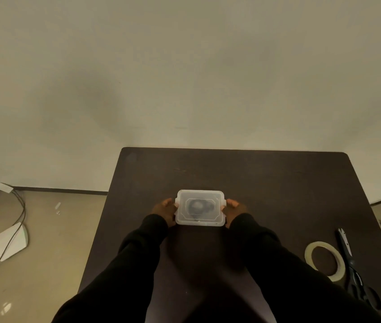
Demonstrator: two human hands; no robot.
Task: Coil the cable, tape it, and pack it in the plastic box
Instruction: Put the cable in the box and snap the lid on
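Cable (200,206) coiled dark inside lidded translucent rectangular plastic box (200,220); left hand (165,209), right hand (235,209) clasp its sides.

The table (266,183) is dark brown. The plastic box (200,220) is see-through white, with a dark cable (200,206) inside. The tape roll (324,259) is pale yellow. The scissors (352,269) are black.

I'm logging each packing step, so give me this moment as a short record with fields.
surface: dark table
plastic box: lid on, resting on the table's middle
contents: dark coiled cable seen dimly through the lid
left hand: against the box's left side
right hand: against the box's right side
tape roll: flat on the table, right of the box
scissors: beside the tape, nearer the table's right edge
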